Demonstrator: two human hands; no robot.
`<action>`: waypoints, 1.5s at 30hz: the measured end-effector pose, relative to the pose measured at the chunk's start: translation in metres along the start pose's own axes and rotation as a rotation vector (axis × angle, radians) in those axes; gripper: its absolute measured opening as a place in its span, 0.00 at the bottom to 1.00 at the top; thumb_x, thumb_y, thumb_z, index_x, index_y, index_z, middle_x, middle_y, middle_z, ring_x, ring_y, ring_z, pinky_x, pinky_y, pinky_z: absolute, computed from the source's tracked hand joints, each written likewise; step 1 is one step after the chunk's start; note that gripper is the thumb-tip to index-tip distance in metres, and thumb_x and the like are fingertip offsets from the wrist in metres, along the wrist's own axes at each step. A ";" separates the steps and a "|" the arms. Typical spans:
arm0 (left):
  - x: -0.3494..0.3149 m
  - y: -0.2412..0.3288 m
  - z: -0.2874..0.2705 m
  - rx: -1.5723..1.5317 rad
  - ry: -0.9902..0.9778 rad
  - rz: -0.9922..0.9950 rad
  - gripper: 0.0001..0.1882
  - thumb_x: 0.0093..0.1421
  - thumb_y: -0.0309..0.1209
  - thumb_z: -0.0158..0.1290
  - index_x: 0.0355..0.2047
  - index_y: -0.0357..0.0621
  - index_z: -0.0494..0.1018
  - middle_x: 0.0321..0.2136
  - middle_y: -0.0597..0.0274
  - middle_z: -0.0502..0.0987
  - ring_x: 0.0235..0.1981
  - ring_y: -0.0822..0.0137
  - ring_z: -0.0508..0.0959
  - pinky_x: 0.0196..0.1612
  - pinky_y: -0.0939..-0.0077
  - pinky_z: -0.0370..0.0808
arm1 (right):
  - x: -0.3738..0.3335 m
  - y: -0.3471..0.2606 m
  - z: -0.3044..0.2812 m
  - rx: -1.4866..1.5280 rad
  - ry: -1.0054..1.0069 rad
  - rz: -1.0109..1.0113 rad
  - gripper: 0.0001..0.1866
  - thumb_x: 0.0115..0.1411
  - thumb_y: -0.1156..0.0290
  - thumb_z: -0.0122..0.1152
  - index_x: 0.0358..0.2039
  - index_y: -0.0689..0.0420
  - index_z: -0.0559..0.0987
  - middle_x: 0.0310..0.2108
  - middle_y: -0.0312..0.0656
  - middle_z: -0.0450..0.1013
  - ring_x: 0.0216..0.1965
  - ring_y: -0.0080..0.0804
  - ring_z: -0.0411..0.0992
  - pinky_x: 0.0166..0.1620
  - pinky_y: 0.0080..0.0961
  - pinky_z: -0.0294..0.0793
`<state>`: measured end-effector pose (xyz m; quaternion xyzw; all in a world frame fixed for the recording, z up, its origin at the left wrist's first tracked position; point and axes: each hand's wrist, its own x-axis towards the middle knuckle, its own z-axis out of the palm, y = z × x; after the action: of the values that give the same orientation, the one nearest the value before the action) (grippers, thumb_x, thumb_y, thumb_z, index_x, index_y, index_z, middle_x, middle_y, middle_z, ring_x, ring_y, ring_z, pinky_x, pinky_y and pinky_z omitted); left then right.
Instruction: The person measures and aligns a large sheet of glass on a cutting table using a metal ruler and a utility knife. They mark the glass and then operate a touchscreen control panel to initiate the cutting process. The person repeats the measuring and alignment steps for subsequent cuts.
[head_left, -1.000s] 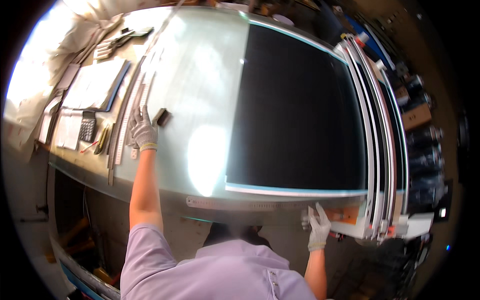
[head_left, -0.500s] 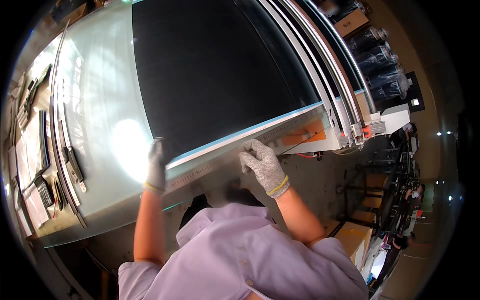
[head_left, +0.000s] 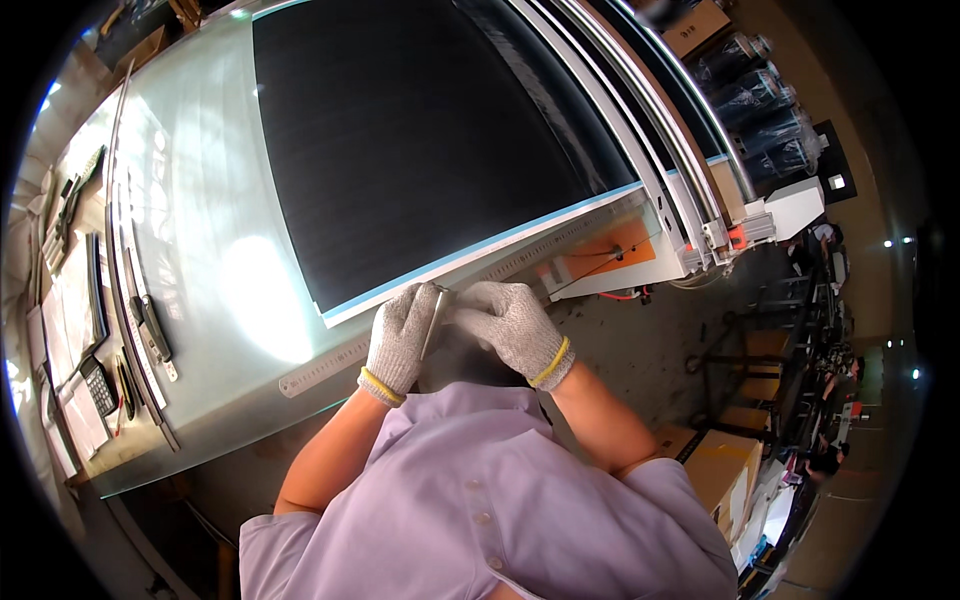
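Both of my hands wear grey knit gloves with yellow cuffs and meet at the near edge of the glass table. My left hand (head_left: 397, 337) is closed around a slim metallic tool (head_left: 435, 322), whose exact kind I cannot make out. Close beside it my right hand (head_left: 512, 326) has its fingers curled toward the tool; whether they grip it is hidden. Just beyond lies a large black sheet (head_left: 410, 140) with a blue and white border along its near edge. A long steel ruler (head_left: 325, 370) runs along the table edge, partly behind my hands.
A frame with metal rollers (head_left: 660, 110) crosses the table at the right. At the left lie a box cutter (head_left: 152, 328), a long metal strip (head_left: 122, 250), a calculator (head_left: 98, 385) and papers. Plastic-wrapped rolls (head_left: 750, 105) and a cardboard box (head_left: 720, 465) stand at the right.
My left hand has moved right, away from the sheet's near left corner, bringing the metallic tool to my right hand. My right hand has shifted slightly left.
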<state>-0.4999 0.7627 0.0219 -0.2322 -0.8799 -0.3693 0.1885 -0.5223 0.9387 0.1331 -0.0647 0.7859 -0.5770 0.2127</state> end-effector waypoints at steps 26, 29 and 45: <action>-0.121 -0.158 -0.151 0.610 -0.022 -1.426 0.25 0.60 0.54 0.58 0.37 0.42 0.79 0.35 0.46 0.83 0.42 0.46 0.82 0.45 0.53 0.77 | 0.035 0.032 0.009 0.199 -0.187 0.208 0.13 0.69 0.68 0.52 0.35 0.63 0.81 0.21 0.34 0.71 0.20 0.19 0.66 0.26 0.17 0.66; -0.149 -0.189 -0.176 0.505 -0.289 -1.358 0.27 0.57 0.56 0.59 0.39 0.42 0.81 0.34 0.43 0.83 0.39 0.46 0.83 0.44 0.56 0.78 | 0.031 0.051 0.011 0.231 -0.175 0.258 0.13 0.68 0.68 0.53 0.38 0.63 0.82 0.21 0.35 0.72 0.20 0.19 0.67 0.24 0.16 0.65; -0.264 -0.151 -0.126 0.865 0.284 -0.929 0.19 0.57 0.29 0.60 0.50 0.48 0.78 0.51 0.61 0.79 0.48 0.54 0.78 0.52 0.60 0.74 | 0.051 0.080 0.005 0.352 -0.055 0.296 0.09 0.63 0.74 0.59 0.41 0.60 0.84 0.23 0.42 0.78 0.17 0.22 0.70 0.23 0.16 0.69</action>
<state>-0.3452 0.5049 -0.1131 0.3205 -0.9245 -0.0516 0.1999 -0.5549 0.9429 0.0442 0.0738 0.6679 -0.6657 0.3246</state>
